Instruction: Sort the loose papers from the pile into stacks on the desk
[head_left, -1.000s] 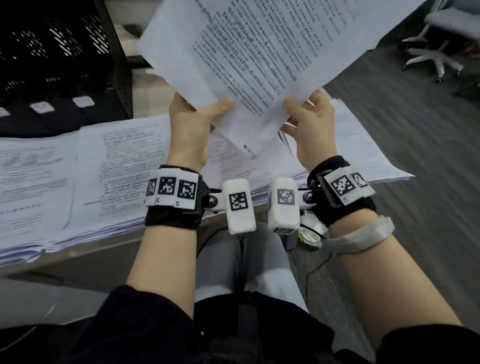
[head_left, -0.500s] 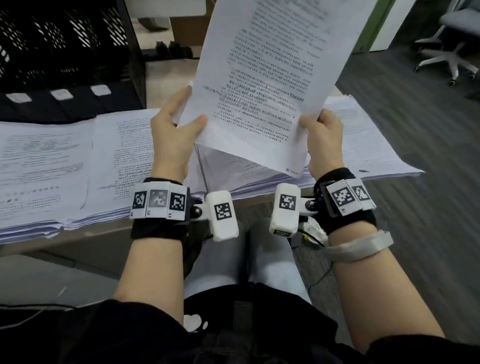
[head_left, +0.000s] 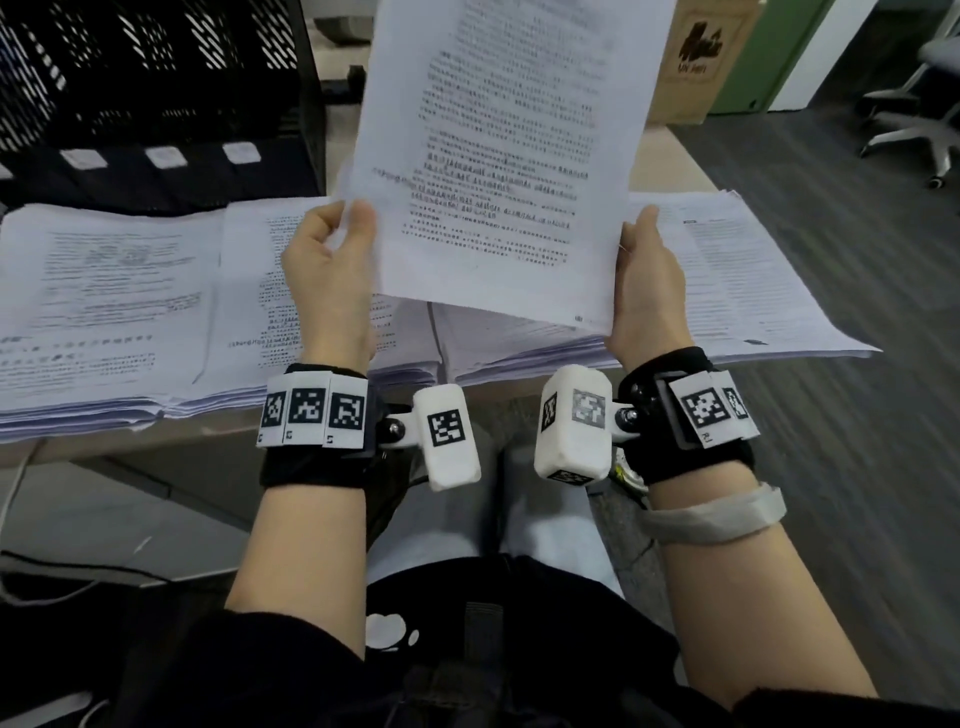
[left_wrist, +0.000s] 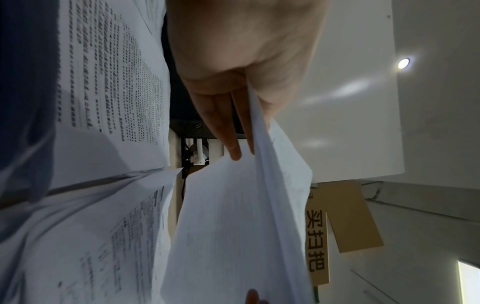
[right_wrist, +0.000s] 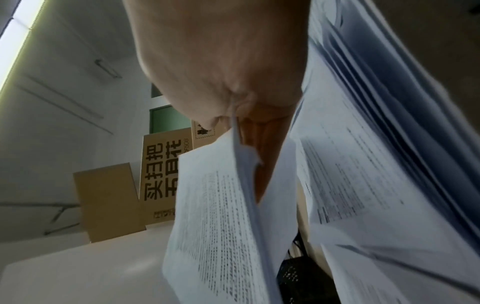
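I hold a printed sheet (head_left: 498, 156) up in front of me, nearly upright, above the desk. My left hand (head_left: 332, 260) pinches its lower left edge, thumb on the front; the left wrist view shows the fingers (left_wrist: 228, 127) behind the sheet (left_wrist: 233, 226). My right hand (head_left: 649, 280) grips the lower right edge; in the right wrist view the sheet (right_wrist: 221, 216) is pinched between thumb and fingers. Below lie stacks of printed papers on the desk: one at the left (head_left: 104, 301), one in the middle (head_left: 249, 291), one at the right (head_left: 737, 280).
A black mesh file rack (head_left: 145, 93) stands at the back left of the desk (head_left: 670, 166). A cardboard box (head_left: 701, 57) stands behind the desk, an office chair (head_left: 914, 119) at the far right. The desk's front edge runs just past my wrists.
The sheet has turned from tilted to nearly upright and squared between my hands. My left hand moved from under the sheet's corner to its left edge; both hands keep hold.
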